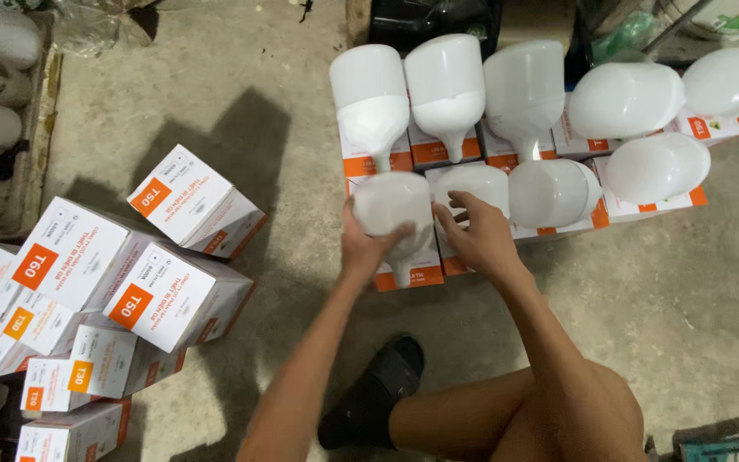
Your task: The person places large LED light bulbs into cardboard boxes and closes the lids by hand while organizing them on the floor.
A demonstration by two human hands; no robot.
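A bare concrete floor (284,77) fills the view, and everything rests on it. On the left lies a loose heap of white-and-orange cartons (87,291), closed and tumbled at angles. At the far right, a tidier block of the same boxes (506,158) carries large white lamp bulbs (523,94), each standing neck-down on a box top, though the two at the far right lean over.

The person crouches near the block, one knee and a dark sandal (378,393) showing at the bottom edge. The left hand (368,244) has its grip closed round the near bulb (391,205), which stands upright, neck down, on the nearest box (404,272) of the block. The right hand (476,231) is flat and open, fingers spread, resting on the next bulb (472,184) just right of it, holding nothing.

The step in hand looks like seating this bulb on or into its box. The next move would seem to need a straight, gentle downward push, keeping the neck centred so the neighbours are not knocked.
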